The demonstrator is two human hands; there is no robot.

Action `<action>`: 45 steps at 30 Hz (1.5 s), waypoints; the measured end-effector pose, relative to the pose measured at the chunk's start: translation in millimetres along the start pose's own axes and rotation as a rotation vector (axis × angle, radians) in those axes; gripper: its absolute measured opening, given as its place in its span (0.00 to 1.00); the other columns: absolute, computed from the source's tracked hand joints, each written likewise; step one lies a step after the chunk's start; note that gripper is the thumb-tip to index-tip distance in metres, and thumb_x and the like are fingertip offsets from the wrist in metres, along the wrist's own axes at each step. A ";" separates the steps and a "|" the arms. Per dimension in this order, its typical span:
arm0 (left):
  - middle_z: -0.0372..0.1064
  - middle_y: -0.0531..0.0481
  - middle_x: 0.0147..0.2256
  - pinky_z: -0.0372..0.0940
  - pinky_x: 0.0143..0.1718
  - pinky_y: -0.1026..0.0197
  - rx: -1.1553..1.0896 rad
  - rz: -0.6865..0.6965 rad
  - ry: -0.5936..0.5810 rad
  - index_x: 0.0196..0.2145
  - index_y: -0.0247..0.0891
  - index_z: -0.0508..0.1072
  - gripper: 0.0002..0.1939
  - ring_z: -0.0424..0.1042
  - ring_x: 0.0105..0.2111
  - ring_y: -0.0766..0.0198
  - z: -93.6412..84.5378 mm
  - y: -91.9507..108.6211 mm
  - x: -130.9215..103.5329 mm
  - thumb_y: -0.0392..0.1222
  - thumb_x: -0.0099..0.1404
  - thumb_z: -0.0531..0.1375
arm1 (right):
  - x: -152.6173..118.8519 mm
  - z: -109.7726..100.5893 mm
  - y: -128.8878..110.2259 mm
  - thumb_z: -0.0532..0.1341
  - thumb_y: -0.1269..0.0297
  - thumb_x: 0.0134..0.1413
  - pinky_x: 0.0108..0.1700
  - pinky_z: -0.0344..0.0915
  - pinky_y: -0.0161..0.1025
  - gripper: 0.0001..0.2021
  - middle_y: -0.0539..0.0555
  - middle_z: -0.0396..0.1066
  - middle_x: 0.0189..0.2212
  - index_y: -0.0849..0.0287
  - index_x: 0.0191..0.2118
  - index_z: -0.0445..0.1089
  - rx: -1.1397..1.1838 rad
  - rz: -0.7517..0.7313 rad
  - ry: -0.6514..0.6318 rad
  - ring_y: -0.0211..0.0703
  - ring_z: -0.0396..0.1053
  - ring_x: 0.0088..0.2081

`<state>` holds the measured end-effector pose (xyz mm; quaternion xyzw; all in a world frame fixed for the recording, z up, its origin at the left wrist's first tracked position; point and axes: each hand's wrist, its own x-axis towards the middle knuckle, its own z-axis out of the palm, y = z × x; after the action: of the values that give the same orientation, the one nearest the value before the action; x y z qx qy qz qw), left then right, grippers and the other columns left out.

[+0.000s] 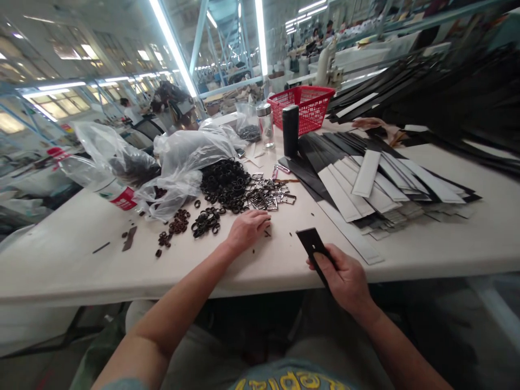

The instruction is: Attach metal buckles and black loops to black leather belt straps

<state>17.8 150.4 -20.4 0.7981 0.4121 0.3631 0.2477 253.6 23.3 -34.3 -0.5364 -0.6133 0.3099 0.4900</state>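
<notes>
Head view: I see the right hand (345, 275) pinching a black strip (309, 239) above the table (179, 276) at its near edge; the left hand (248, 229) curls its fingers near the metal buckles (270, 193), whether gripping anything I cannot tell; black rings (225, 183) lie beyond it.

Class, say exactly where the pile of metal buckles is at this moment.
In the head view, the buckles lie near the middle of the table, just right of the black rings and beyond the left hand.
</notes>
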 end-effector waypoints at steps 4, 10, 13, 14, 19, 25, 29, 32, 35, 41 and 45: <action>0.72 0.49 0.29 0.64 0.42 0.60 -0.329 -0.331 0.301 0.24 0.39 0.78 0.11 0.69 0.33 0.62 -13.9 0.6 -6.3 0.48 0.57 0.68 | 4.8 -4.2 -2.1 0.57 0.51 0.63 0.33 0.69 0.37 0.15 0.51 0.78 0.26 0.57 0.35 0.73 0.042 0.080 -0.075 0.45 0.75 0.29; 0.75 0.47 0.29 0.66 0.34 0.61 -0.748 -0.511 0.349 0.32 0.34 0.79 0.20 0.72 0.29 0.65 -1.8 24.9 -22.8 0.57 0.56 0.67 | 6.7 -6.8 -6.1 0.58 0.50 0.62 0.34 0.68 0.37 0.16 0.52 0.77 0.28 0.59 0.38 0.75 0.064 0.146 -0.102 0.46 0.76 0.31; 0.79 0.45 0.35 0.68 0.43 0.62 -1.075 -0.584 0.363 0.32 0.33 0.80 0.16 0.75 0.36 0.64 12.7 50.3 -36.6 0.50 0.53 0.71 | 5.7 0.1 -10.7 0.58 0.53 0.62 0.34 0.69 0.36 0.15 0.52 0.77 0.31 0.58 0.40 0.74 0.116 0.159 -0.079 0.45 0.77 0.31; 0.79 0.45 0.37 0.67 0.45 0.62 -1.137 -0.596 0.360 0.33 0.33 0.80 0.15 0.76 0.38 0.64 18.0 58.8 -41.0 0.48 0.54 0.71 | 5.5 3.3 -12.6 0.58 0.54 0.62 0.34 0.69 0.36 0.14 0.52 0.77 0.31 0.58 0.40 0.74 0.118 0.149 -0.076 0.45 0.77 0.31; 0.79 0.46 0.42 0.68 0.44 0.65 -1.336 -0.658 0.331 0.37 0.34 0.80 0.13 0.76 0.41 0.64 39.1 85.8 -54.9 0.46 0.59 0.67 | 2.5 18.6 -21.9 0.56 0.61 0.64 0.37 0.68 0.38 0.10 0.52 0.77 0.32 0.56 0.41 0.74 -0.049 -0.015 -0.117 0.45 0.75 0.34; 0.79 0.47 0.41 0.68 0.47 0.63 -1.438 -0.857 0.385 0.37 0.36 0.78 0.08 0.77 0.41 0.64 45.3 90.2 -59.3 0.43 0.63 0.64 | -7.9 25.6 -26.0 0.55 0.64 0.66 0.44 0.67 0.41 0.11 0.55 0.77 0.39 0.56 0.45 0.74 -0.168 -0.153 -0.141 0.48 0.74 0.41; 0.79 0.46 0.39 0.68 0.46 0.64 -1.477 -0.924 0.354 0.38 0.36 0.78 0.08 0.77 0.40 0.64 46.3 94.9 -63.2 0.42 0.67 0.60 | -13.1 26.0 -23.6 0.55 0.63 0.66 0.43 0.67 0.40 0.11 0.55 0.77 0.37 0.55 0.44 0.74 -0.127 -0.130 -0.136 0.47 0.74 0.38; 0.80 0.46 0.39 0.68 0.41 0.65 -1.482 -0.947 0.327 0.37 0.36 0.78 0.12 0.76 0.39 0.64 47.9 99.2 -66.6 0.43 0.69 0.57 | -15.4 25.4 -22.8 0.55 0.61 0.66 0.39 0.67 0.39 0.11 0.52 0.76 0.30 0.56 0.42 0.74 -0.015 -0.077 -0.143 0.44 0.73 0.33; 0.79 0.44 0.41 0.68 0.38 0.64 -1.465 -0.952 0.281 0.37 0.34 0.78 0.13 0.76 0.39 0.63 50.1 101.3 -70.5 0.40 0.69 0.54 | -16.2 23.9 -24.5 0.56 0.60 0.64 0.36 0.67 0.38 0.11 0.51 0.74 0.28 0.57 0.40 0.74 0.063 -0.035 -0.154 0.43 0.71 0.30; 0.79 0.45 0.42 0.67 0.37 0.64 -1.462 -0.856 0.202 0.43 0.36 0.78 0.12 0.75 0.38 0.63 50.7 101.1 -77.0 0.38 0.64 0.58 | -15.3 20.4 -28.0 0.56 0.58 0.62 0.32 0.67 0.36 0.11 0.49 0.72 0.24 0.58 0.37 0.73 0.151 0.078 -0.174 0.42 0.71 0.27; 0.79 0.49 0.38 0.67 0.40 0.63 -1.453 -0.814 0.228 0.47 0.40 0.77 0.16 0.75 0.37 0.64 49.1 100.6 -78.0 0.42 0.61 0.63 | -15.0 20.1 -28.5 0.57 0.58 0.61 0.30 0.67 0.35 0.11 0.49 0.72 0.25 0.58 0.37 0.72 0.220 0.137 -0.187 0.42 0.73 0.26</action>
<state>73.3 26.3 -9.9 0.1876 0.3539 0.4990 0.7685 223.9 5.1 -19.1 -0.4889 -0.5804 0.4567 0.4643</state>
